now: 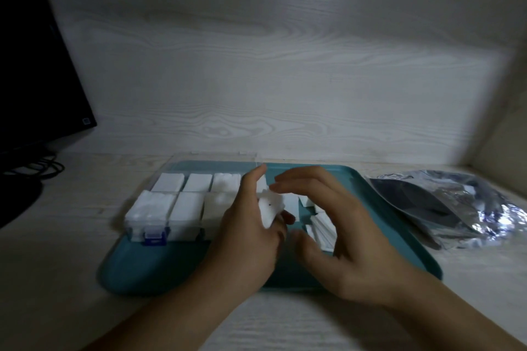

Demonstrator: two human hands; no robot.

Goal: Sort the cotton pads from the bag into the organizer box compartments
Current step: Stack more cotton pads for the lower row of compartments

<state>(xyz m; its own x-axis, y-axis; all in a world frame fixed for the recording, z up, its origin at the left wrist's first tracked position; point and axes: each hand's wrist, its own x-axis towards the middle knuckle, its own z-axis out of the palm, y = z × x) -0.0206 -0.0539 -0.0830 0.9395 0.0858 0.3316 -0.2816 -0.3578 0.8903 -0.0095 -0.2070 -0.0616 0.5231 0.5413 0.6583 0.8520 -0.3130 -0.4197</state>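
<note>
A clear organizer box (148,225) with a blue latch sits on the left of a teal tray (159,268); several of its compartments hold white cotton pads (168,182). My left hand (248,236) holds a small stack of cotton pads (271,206) beside the box's right end. My right hand (336,225) hovers just right of it, fingers curved and apart, above a loose pile of cotton pads (322,229) on the tray. The crumpled silvery bag (462,208) lies right of the tray.
A dark monitor (34,71) and its cables (42,168) stand at the far left. A pale wood-grain wall (271,65) rises right behind the tray. The desk surface (57,265) is light wood.
</note>
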